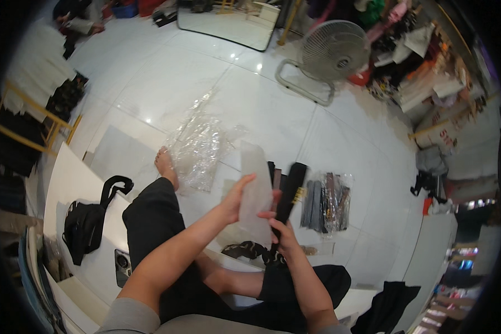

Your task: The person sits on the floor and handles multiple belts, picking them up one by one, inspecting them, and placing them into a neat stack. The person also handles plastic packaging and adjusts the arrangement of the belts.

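Observation:
In the head view, my left hand holds a translucent plastic bag, with the thumb on its near face and fingers showing at its right edge. My right hand grips the lower end of a folded black cloth item bearing yellow writing. The black item is upright beside the bag's right edge. Behind them, partly hidden, lie dark and brown folded items on the floor. To their right are grey, black and brown folded items in clear plastic.
Crumpled clear plastic lies by my foot. A floor fan and a framed mirror stand ahead, with piled clothes at right. A black bag and a phone rest on the white surface at left. A person sits far left.

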`<action>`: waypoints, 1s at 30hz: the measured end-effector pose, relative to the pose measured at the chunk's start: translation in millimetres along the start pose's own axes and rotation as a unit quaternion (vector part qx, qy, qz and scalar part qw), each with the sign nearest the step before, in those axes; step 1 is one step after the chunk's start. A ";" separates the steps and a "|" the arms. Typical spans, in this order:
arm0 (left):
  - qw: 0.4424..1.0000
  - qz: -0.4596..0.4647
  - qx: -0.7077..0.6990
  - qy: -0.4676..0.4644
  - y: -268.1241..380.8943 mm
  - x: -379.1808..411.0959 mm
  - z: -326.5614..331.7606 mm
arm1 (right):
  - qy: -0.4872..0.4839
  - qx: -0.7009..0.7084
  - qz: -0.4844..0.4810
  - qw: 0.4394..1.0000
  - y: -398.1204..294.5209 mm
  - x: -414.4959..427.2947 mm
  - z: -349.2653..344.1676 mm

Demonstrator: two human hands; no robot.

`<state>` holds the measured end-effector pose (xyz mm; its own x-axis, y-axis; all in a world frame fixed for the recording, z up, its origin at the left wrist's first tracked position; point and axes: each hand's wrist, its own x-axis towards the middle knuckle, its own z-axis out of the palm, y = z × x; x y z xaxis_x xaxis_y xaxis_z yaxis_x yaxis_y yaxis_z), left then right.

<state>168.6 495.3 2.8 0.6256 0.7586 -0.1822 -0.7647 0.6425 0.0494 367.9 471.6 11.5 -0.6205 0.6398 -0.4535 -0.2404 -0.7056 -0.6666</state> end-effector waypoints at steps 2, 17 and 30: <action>0.993 0.056 0.032 0.103 5.2 1.3 3.2 | 0.008 -0.101 -0.016 0.995 -8.0 1.5 5.3; 0.765 0.230 0.309 0.516 60.7 -31.7 -30.4 | 0.255 -0.554 -0.031 0.792 27.3 67.1 -102.2; 0.821 0.225 0.259 0.457 62.5 -49.8 -34.4 | 0.208 -0.240 -0.136 0.939 47.5 96.7 -70.9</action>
<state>84.3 494.0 -18.8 -0.2603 0.6862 -0.6792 -0.5708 0.4581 0.6815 349.5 521.6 -106.0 -0.2166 0.9100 -0.3535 0.0775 -0.3449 -0.9354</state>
